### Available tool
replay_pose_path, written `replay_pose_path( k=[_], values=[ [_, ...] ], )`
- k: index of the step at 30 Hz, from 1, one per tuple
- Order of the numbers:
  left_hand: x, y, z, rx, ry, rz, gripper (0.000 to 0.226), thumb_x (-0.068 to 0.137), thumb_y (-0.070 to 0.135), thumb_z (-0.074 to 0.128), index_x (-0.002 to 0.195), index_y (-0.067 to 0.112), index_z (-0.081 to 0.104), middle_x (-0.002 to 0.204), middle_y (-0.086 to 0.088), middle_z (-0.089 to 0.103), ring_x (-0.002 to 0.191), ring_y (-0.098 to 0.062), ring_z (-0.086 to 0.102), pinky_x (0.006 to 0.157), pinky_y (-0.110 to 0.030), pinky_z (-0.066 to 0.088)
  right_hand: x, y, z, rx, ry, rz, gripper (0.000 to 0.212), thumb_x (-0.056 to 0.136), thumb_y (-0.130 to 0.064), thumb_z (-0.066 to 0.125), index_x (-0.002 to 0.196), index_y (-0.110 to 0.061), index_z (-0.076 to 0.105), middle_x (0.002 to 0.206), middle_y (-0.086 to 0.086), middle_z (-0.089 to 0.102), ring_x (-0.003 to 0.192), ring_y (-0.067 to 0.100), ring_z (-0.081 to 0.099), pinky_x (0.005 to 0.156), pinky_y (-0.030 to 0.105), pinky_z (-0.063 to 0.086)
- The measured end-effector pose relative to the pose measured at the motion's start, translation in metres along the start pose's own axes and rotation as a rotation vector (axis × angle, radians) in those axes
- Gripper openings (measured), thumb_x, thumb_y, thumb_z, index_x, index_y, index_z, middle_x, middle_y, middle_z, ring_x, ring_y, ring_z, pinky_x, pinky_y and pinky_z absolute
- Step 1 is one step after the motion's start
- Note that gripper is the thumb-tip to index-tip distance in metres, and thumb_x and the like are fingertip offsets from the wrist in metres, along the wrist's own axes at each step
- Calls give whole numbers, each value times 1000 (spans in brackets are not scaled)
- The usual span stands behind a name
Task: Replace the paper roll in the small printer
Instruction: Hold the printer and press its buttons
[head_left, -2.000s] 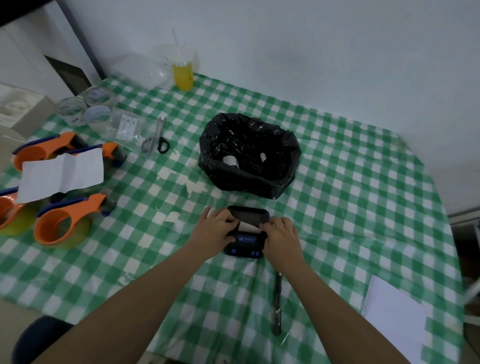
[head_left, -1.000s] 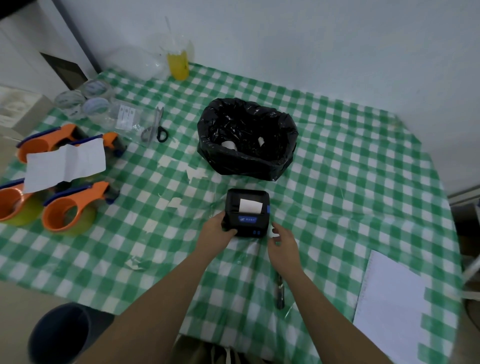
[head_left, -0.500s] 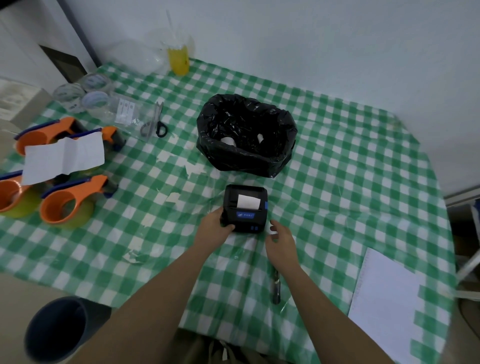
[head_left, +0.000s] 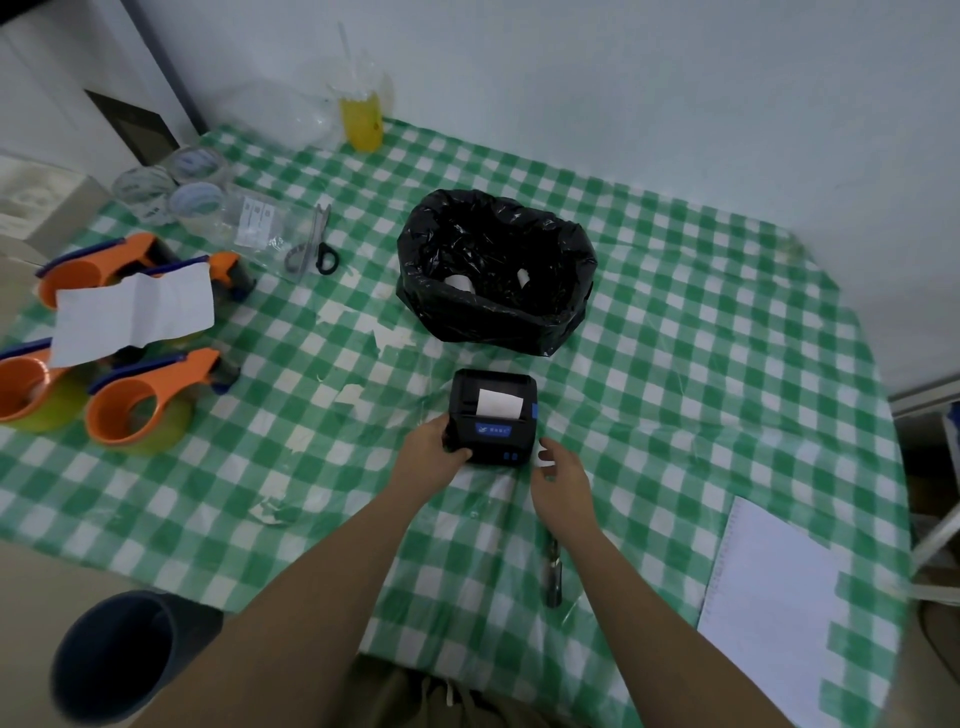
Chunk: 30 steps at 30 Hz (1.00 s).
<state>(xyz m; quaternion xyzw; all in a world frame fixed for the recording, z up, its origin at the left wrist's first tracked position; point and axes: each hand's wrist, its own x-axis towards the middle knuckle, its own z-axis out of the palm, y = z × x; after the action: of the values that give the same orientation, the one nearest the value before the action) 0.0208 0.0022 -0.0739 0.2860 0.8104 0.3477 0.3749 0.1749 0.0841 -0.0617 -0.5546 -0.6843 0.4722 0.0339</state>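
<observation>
A small black printer (head_left: 493, 415) with a blue label sits on the green checked tablecloth, lid closed, a short strip of white paper (head_left: 498, 402) sticking out of its slot. My left hand (head_left: 434, 449) grips the printer's left front corner. My right hand (head_left: 563, 480) hovers just off its right front corner, fingers apart, holding nothing. A black bag-lined bin (head_left: 496, 270) behind the printer holds white paper roll cores (head_left: 460, 283).
Orange tape dispensers (head_left: 140, 400) and a white sheet (head_left: 135, 314) lie at the left. Scissors (head_left: 319, 247), tape rolls (head_left: 197, 200) and a yellow drink (head_left: 362, 122) stand farther back. A dark pen (head_left: 552, 574) and a notepad (head_left: 774, 618) lie near the front right edge.
Two seconds ago both hands pressed on the printer. The right hand has since come off and sits beside it; the left hand shifted to the left corner. The paper strip now shows.
</observation>
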Motion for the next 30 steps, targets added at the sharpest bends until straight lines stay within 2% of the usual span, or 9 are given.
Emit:
replay_pose_path(
  k=[10,24,30],
  values=[
    [1,1,-1,26,6,-4,40,77,6,67,116,9,61,111,-13,70,102,-25,64,83,-24,44,3,-3,-1,11,8,1,44,92,-6,44,135,-9,41,132,14,50,109,27,55,85,36,48],
    [-1,3,-1,10,1,-13,40,78,5,67,117,8,60,112,-14,70,103,-27,64,85,-26,45,5,-6,0,2,13,-11,43,92,-7,44,136,-9,41,131,16,51,103,25,56,82,30,44],
    [-2,4,-1,17,8,-7,40,78,4,66,117,8,61,112,-13,70,100,-22,63,82,-22,42,3,-4,0,4,0,-2,44,93,-7,44,137,-10,39,132,15,51,109,26,56,89,37,49]
  ],
)
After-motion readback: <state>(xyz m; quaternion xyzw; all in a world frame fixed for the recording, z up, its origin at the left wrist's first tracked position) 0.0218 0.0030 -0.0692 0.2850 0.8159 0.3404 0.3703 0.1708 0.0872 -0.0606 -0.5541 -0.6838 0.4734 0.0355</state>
